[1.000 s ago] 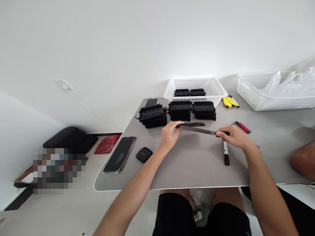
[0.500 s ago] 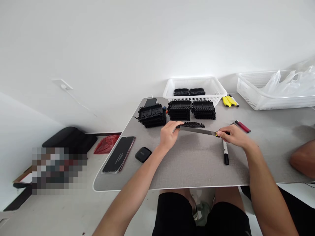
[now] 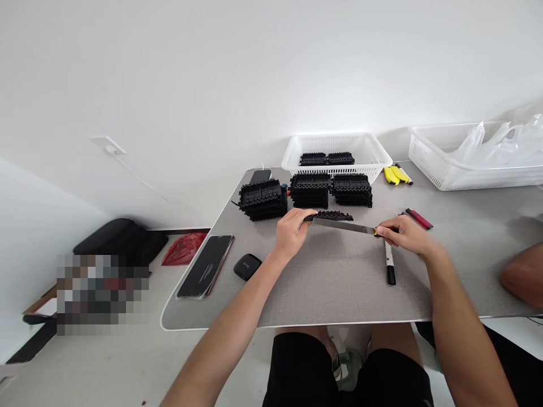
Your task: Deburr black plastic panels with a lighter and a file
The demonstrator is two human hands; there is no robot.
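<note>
My left hand (image 3: pixel 292 230) is closed on the left end of a black toothed plastic piece (image 3: pixel 337 216), which is tilted above the table. My right hand (image 3: pixel 401 234) grips the handle of a flat metal file (image 3: pixel 343 226), yellow showing at the base of its blade. The file lies along the near edge of the plastic piece, its far end close to my left fingers. Behind them stand stacks of similar black plastic pieces (image 3: pixel 263 198). Below my right hand lies a white marker with a black cap (image 3: pixel 389 265).
A white basket (image 3: pixel 337 169) with more black pieces stands at the back, another basket (image 3: pixel 479 175) with plastic bags to its right. Yellow-handled tools (image 3: pixel 392 175), a red object (image 3: pixel 419 219), a phone (image 3: pixel 206 265) and a black case (image 3: pixel 246 266) lie around. Another person's arm (image 3: pixel 524 277) is at right.
The file and my right hand have shifted slightly to the right along the plastic piece. My left hand keeps its hold in nearly the same place.
</note>
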